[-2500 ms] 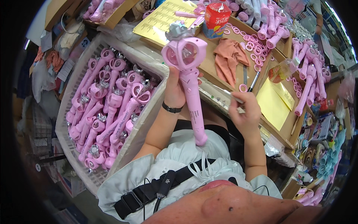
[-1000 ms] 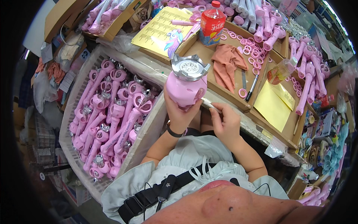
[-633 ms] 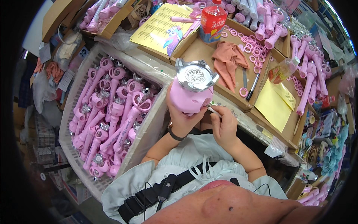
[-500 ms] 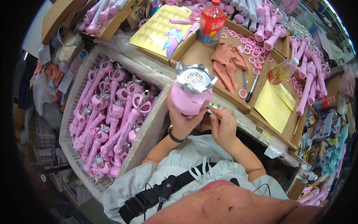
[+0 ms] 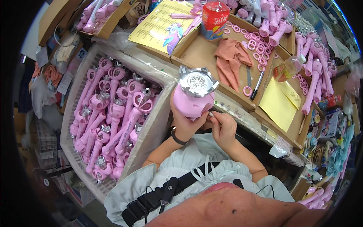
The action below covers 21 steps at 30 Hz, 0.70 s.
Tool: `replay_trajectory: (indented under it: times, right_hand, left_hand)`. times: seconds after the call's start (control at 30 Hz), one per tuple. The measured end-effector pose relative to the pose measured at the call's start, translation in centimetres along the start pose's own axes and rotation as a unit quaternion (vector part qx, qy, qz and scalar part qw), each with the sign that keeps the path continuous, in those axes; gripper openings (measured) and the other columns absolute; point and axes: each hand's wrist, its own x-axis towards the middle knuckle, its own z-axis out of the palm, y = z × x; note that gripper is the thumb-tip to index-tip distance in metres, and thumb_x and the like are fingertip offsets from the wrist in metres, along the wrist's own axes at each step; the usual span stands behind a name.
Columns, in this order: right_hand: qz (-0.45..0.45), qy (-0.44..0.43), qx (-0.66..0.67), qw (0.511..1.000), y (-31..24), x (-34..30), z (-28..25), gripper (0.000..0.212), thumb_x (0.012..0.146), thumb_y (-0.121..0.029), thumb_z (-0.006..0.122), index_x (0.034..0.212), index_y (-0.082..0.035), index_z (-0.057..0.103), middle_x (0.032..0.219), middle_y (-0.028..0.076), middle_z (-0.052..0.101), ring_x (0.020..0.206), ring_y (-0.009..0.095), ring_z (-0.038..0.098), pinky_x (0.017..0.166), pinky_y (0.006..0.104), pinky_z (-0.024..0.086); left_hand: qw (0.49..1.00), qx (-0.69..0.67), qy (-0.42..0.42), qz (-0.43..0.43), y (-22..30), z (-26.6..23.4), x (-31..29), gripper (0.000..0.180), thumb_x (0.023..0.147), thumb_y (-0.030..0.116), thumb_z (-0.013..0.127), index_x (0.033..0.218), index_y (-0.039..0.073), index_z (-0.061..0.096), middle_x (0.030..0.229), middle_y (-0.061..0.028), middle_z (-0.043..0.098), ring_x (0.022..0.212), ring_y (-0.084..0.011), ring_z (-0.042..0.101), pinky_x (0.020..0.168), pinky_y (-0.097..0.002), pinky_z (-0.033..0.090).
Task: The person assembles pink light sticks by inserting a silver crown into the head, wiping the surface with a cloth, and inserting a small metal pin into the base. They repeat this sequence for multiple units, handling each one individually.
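At the left, a pale plastic crate (image 5: 149,130) with a whitish lining is filled with pink wands (image 5: 126,121), most of them lying lengthwise with silver crown-like tops among them. Beyond it, on the far left, a cardboard box (image 5: 113,28) holds more pink pieces (image 5: 89,17). A yellow printed sheet (image 5: 153,28) lies to the right of that box, with a unicorn-like figure (image 5: 174,38) in blue, pink and purple at its right edge.

Just right of the crate, the left hand (image 5: 184,121) is curled around a pink wand (image 5: 193,104) — its rounded head is up, and its silver crown (image 5: 197,82) faces the camera. The rest of that wand is hidden below the head. The right hand (image 5: 225,126) pinches a thin pale stick (image 5: 213,114) close to the near right of the head; whether the two touch, I cannot tell.

On the tabletop (image 5: 232,108) beyond, a red-labelled bottle (image 5: 214,20) stands in a shallow cardboard tray (image 5: 196,53). To its right come a salmon-coloured cloth (image 5: 231,60), a scatter of pink rings (image 5: 257,49) and a black-and-white pen (image 5: 258,86). Farther right are yellow paper (image 5: 278,106), a tilted clear bottle (image 5: 285,70) with a white cap, and a heap of pink wands — light-blue pieces (image 5: 340,142) lie at the far right.
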Motion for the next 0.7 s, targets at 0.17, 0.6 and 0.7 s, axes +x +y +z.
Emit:
replay_trajectory:
  times: [0.17,0.6,0.7]
  right_hand:
    - [0.435,-0.066,0.402,0.803,-1.2,-0.7,-1.6,0.016,0.094,-0.015,0.051,0.101,-0.001,0.049,0.068,0.005,0.059,0.054,0.007,0.049,0.048,0.0196,0.037]
    - [0.436,-0.071,0.271,0.855,-1.7,-1.1,-1.8,0.017,0.093,-0.013,0.051,0.101,0.001,0.047,0.067,0.008,0.06,0.058,0.01,0.057,0.053,0.0256,0.046]
    - [0.264,-0.085,0.081,0.957,-2.1,-1.6,-1.6,0.018,0.09,-0.009,0.052,0.104,0.001,0.046,0.075,0.015,0.063,0.065,0.027,0.064,0.058,0.0333,0.049]
  left_hand:
    - [1.0,-0.009,0.012,0.004,0.2,0.5,-0.4,0.098,0.065,0.009,0.079,0.137,-0.003,0.014,0.131,-0.0195,0.033,0.118,-0.0275,0.041,0.098,-0.0378,0.035]
    - [0.999,-0.012,0.004,0.038,1.1,1.0,-0.4,0.098,0.066,0.008,0.079,0.137,-0.002,0.012,0.131,-0.0187,0.032,0.119,-0.027,0.04,0.099,-0.0369,0.034]
    - [0.998,-0.055,-0.013,-0.032,1.0,1.1,-0.4,0.1,0.066,0.008,0.08,0.138,0.0,0.011,0.132,-0.0185,0.031,0.12,-0.0266,0.039,0.099,-0.0367,0.034]
